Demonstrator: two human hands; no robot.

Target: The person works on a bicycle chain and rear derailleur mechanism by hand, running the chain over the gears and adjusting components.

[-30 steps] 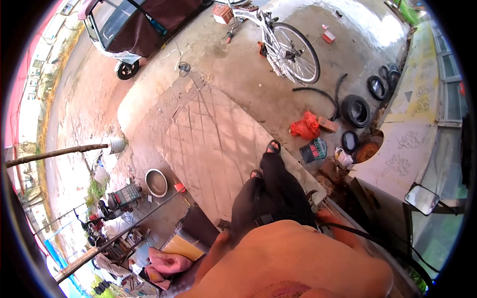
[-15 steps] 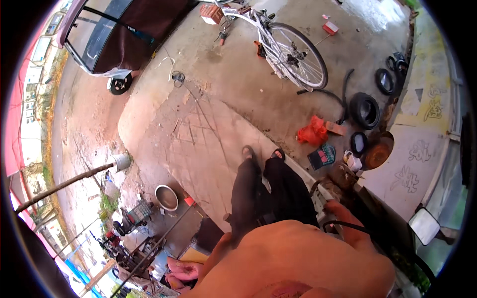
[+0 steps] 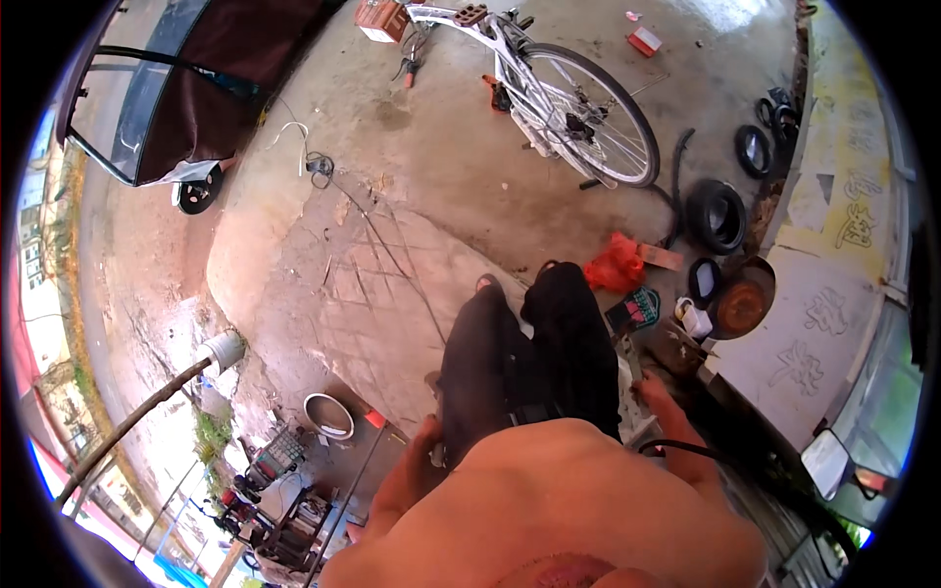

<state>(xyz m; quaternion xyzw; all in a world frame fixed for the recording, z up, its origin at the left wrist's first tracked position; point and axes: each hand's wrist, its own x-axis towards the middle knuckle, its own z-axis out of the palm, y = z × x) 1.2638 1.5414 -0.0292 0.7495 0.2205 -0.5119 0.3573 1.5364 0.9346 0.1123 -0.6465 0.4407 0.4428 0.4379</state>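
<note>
My left hand (image 3: 423,437) hangs beside my left thigh with its fingers curled. Close to it, a small grey-brown thing (image 3: 434,382) shows at the edge of the dark trousers (image 3: 490,367); its kind is unclear. My right hand (image 3: 655,394) is low by my right thigh, near a pale, whitish object (image 3: 633,412) and a dark, grimy surface. Its fingers are too small and shaded to read. A black cable or strap (image 3: 676,445) crosses over the right forearm. Both legs are in front of me, with the right knee bent.
A white bicycle (image 3: 549,93) is ahead on the wet concrete. Several tyres (image 3: 717,217), a red plastic bag (image 3: 615,263), a brick (image 3: 661,257) and a rusty round pan (image 3: 742,302) lie to the right. Leftward are a metal basin (image 3: 328,416), a white bucket (image 3: 223,349) and a covered vehicle (image 3: 211,93).
The view has shifted and the legs look more bent, with the feet partly behind the knees. My left hand now shows more fully beside the thigh. The right hand stays low on its side.
</note>
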